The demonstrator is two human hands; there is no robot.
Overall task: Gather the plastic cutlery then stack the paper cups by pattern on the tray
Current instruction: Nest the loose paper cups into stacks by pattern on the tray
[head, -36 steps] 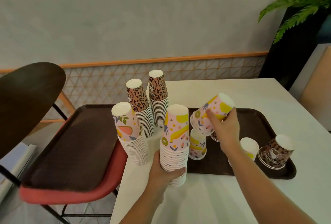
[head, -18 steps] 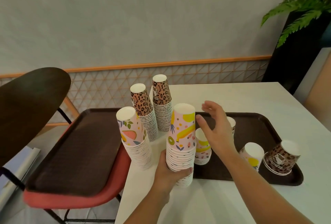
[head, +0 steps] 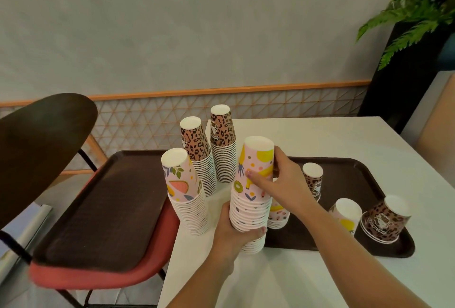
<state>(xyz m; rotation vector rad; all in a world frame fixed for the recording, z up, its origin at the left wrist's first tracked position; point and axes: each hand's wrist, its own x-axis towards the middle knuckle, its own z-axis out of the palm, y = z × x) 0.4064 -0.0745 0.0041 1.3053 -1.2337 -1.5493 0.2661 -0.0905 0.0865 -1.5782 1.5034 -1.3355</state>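
Brown and empty, a tray [head: 103, 211] lies on a red chair seat [head: 98, 275] at the far left, the chair's lower frame cut off by the picture's edge. Next comes a fruit-print stack [head: 184, 192] on the white table [head: 320, 140], with two leopard-print stacks [head: 197, 152] [head: 222, 145] behind it. The left hand [head: 236, 234] grips the lower rims of the tall fruit-print stack [head: 251, 194], its palm hidden behind the cups and only the thumb tip showing in front. The right hand [head: 283, 182] is wrapped around the top cup [head: 258, 157] of that stack, thumb on the near side, the other fingers mostly hidden behind it; half a second ago this hand hovered open beside the stack, and a second ago it carried a cup tilted in the air. A short fruit-print pile [head: 277, 216] is largely hidden behind the right wrist. On the second tray [head: 357, 177], farther right, stand a small leopard pile [head: 312, 179], a fruit-print cup [head: 346, 214] and a tilted leopard-print cup [head: 384, 221]. No cutlery can be made out. A fern [head: 418, 12] is cut off at top right.
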